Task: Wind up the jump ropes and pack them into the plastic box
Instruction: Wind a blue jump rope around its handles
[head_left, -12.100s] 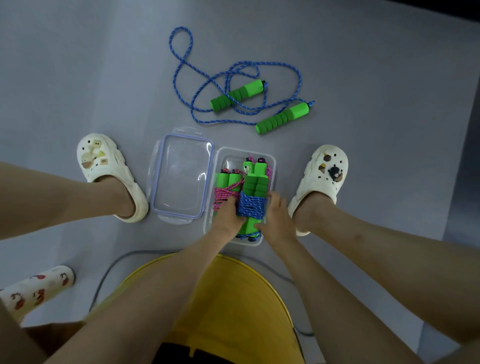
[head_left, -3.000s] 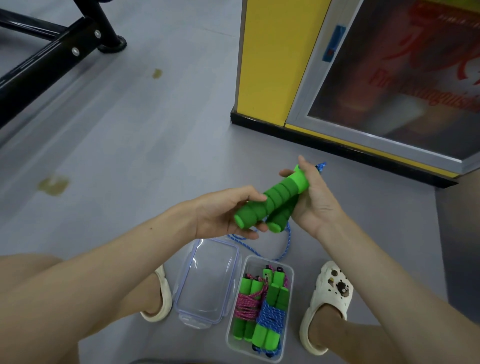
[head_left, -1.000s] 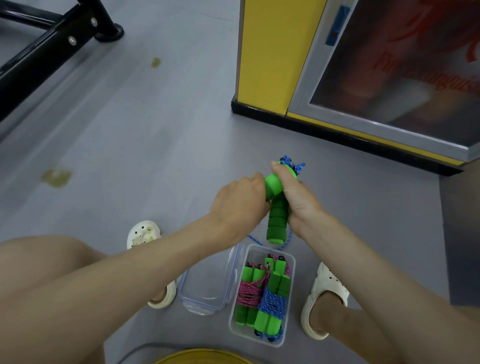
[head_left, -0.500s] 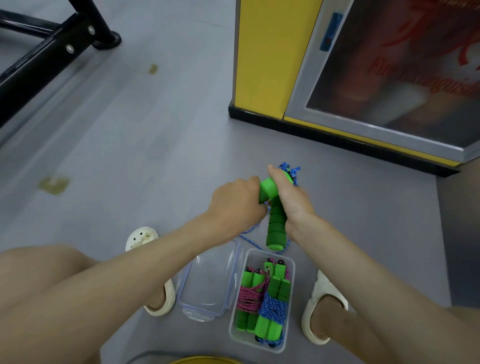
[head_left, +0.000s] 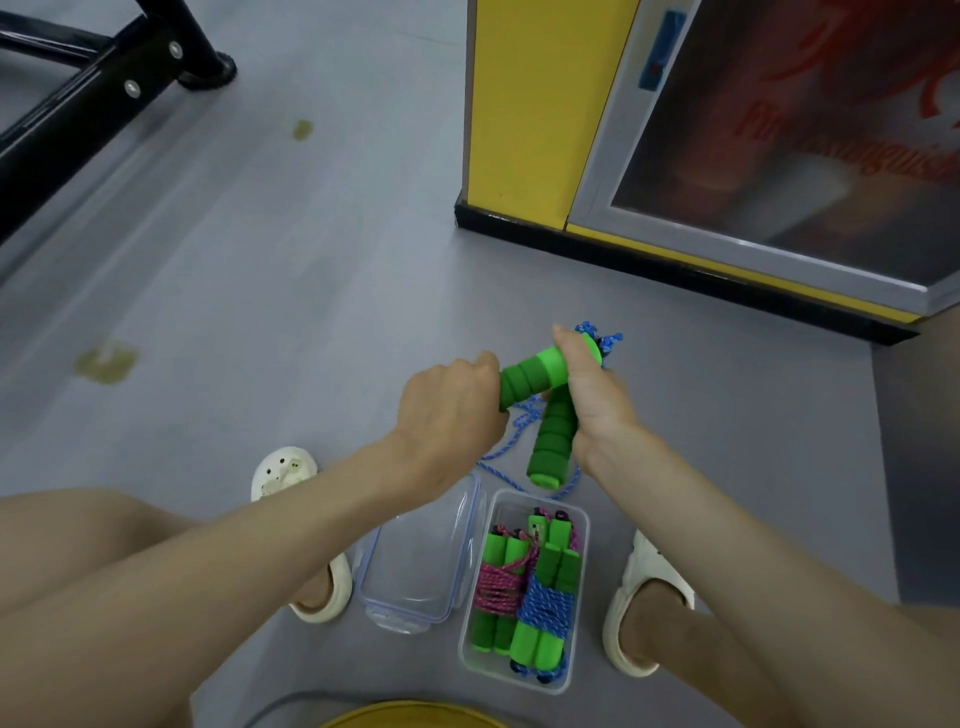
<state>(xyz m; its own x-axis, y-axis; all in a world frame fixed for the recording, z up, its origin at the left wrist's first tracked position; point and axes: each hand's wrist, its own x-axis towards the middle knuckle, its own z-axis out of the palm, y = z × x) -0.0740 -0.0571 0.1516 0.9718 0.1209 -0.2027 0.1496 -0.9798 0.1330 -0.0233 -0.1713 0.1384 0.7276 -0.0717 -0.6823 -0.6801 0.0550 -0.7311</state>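
Note:
I hold a blue jump rope with two green foam handles above the floor. My left hand (head_left: 449, 410) grips the lower end of one handle (head_left: 530, 376), which slants up to the right. My right hand (head_left: 595, 400) grips the tops of both handles; the second handle (head_left: 553, 441) hangs almost straight down. Blue rope (head_left: 511, 447) trails below them towards the floor, and its knotted ends (head_left: 597, 335) stick out by my right thumb. On the floor below, the clear plastic box (head_left: 574, 639) holds a wound pink rope (head_left: 498, 592) and a wound blue rope (head_left: 545, 608).
The box's clear lid (head_left: 415, 566) lies open to its left. My feet in white clogs stand either side, the left (head_left: 283, 470) and the right (head_left: 644, 587). A yellow cabinet (head_left: 524, 109) stands ahead; a black metal frame (head_left: 104, 88) crosses the far left.
The handle in my left hand has swung out to the left, away from the hanging one, so the two now form an angle. The loose rope shows between my hands.

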